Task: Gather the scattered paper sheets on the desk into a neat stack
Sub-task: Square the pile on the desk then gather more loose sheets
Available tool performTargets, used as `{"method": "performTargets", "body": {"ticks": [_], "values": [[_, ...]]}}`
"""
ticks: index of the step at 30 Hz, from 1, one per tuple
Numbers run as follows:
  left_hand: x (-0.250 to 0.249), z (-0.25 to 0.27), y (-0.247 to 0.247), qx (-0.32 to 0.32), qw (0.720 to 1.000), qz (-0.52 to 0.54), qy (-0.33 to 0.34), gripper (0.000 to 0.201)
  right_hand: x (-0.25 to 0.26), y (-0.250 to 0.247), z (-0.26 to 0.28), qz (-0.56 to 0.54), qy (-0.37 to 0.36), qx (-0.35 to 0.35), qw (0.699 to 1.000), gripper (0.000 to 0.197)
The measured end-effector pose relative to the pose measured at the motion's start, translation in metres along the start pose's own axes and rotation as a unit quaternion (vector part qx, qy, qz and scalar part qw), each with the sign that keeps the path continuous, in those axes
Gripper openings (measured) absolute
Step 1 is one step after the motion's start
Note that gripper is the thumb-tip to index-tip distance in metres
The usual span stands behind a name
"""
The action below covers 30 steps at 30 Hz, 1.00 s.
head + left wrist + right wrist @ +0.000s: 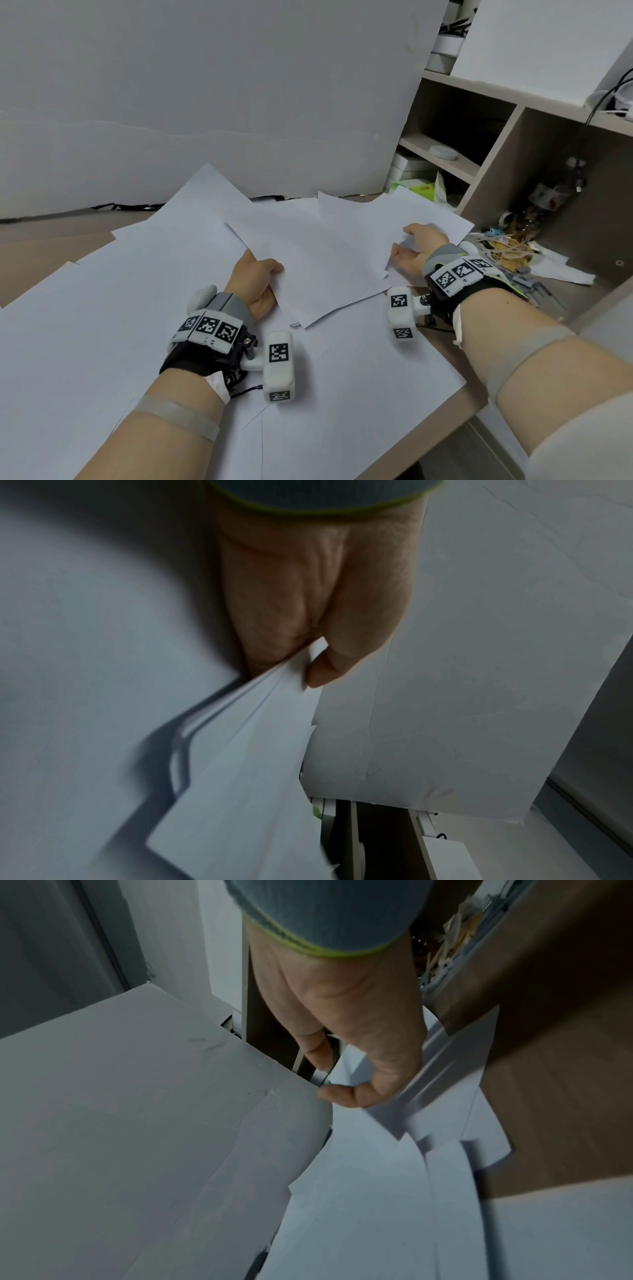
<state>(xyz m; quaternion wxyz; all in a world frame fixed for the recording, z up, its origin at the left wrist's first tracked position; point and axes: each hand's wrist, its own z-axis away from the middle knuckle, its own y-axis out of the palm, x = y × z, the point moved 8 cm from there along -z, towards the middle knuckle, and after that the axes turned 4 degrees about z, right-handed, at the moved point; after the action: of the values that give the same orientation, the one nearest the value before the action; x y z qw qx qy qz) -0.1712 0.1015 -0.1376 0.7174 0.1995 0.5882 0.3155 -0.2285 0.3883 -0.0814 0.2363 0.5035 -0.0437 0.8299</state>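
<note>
A loose bundle of white paper sheets (318, 253) lies fanned across the middle of the desk. My left hand (263, 274) grips its left edge. In the left wrist view, the thumb and fingers of that hand (308, 669) pinch several sheets (260, 750) that spread out away from it. My right hand (407, 246) holds the bundle's right side, thumb curled on the paper. In the right wrist view, this hand (329, 1080) curls over fanned sheets (438, 1096). More white sheets (205, 205) lie skewed behind the bundle.
Large white sheets (102, 325) cover most of the wooden desk (41, 246). A white board (205, 102) stands behind. A shelf unit (496, 154) rises at the right, with clutter (507, 246) at its foot. The desk's edge (469, 394) runs at the front right.
</note>
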Motion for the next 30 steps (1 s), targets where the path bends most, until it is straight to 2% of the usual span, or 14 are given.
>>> {"method": "performTargets", "body": {"ticks": [3,4,6,8,10,11,13,15,18,21,23,25,27,30], "values": [[0.0,0.0,0.001,0.003,1.0,-0.003,-0.001,0.049,-0.003,0.004,-0.005,0.121,-0.024,-0.011,0.992,0.005],[0.0,0.0,0.001,0.001,1.0,-0.002,-0.001,0.05,0.001,0.003,-0.006,0.176,-0.042,-0.028,0.983,0.009],[0.0,-0.001,0.0,-0.003,1.0,0.0,-0.001,0.049,0.014,0.005,-0.007,0.29,-0.112,-0.062,0.948,0.021],[0.0,-0.001,-0.001,-0.008,1.0,0.005,0.0,0.048,0.027,0.009,-0.006,0.386,-0.177,-0.084,0.902,0.029],[0.0,-0.001,-0.002,-0.009,1.0,0.011,-0.002,0.046,0.038,0.012,-0.006,0.424,-0.221,-0.097,0.873,0.029],[0.001,-0.001,-0.002,-0.01,1.0,0.013,-0.002,0.044,0.045,0.012,-0.004,0.41,-0.239,-0.106,0.874,0.027],[0.0,0.0,-0.002,-0.01,1.0,0.01,-0.004,0.041,0.054,0.013,0.003,0.314,-0.26,-0.103,0.907,0.022],[-0.001,0.002,-0.001,-0.011,1.0,0.0,-0.004,0.035,0.062,0.021,0.019,0.242,-0.297,-0.061,0.922,0.017],[-0.003,0.006,0.002,-0.014,1.0,-0.01,-0.005,0.029,0.068,0.039,0.042,0.156,-0.333,0.058,0.928,0.011],[-0.004,0.009,0.005,-0.015,1.0,0.005,-0.012,0.03,0.056,0.049,0.049,0.124,-0.29,0.15,0.937,0.015],[-0.003,0.009,0.003,-0.026,0.999,0.021,-0.016,0.026,0.04,0.052,0.05,0.176,-0.265,0.189,0.929,0.017],[-0.002,0.007,-0.002,-0.038,0.998,0.037,-0.018,0.028,0.023,0.052,0.046,0.252,-0.264,0.215,0.906,0.025],[-0.002,0.008,-0.002,-0.029,0.998,0.059,-0.016,0.03,0.008,0.049,0.044,0.333,-0.256,0.214,0.882,0.028],[0.001,0.004,-0.002,-0.017,0.996,0.079,-0.026,0.019,-0.006,0.047,0.038,0.405,-0.244,0.213,0.855,0.033]]}}
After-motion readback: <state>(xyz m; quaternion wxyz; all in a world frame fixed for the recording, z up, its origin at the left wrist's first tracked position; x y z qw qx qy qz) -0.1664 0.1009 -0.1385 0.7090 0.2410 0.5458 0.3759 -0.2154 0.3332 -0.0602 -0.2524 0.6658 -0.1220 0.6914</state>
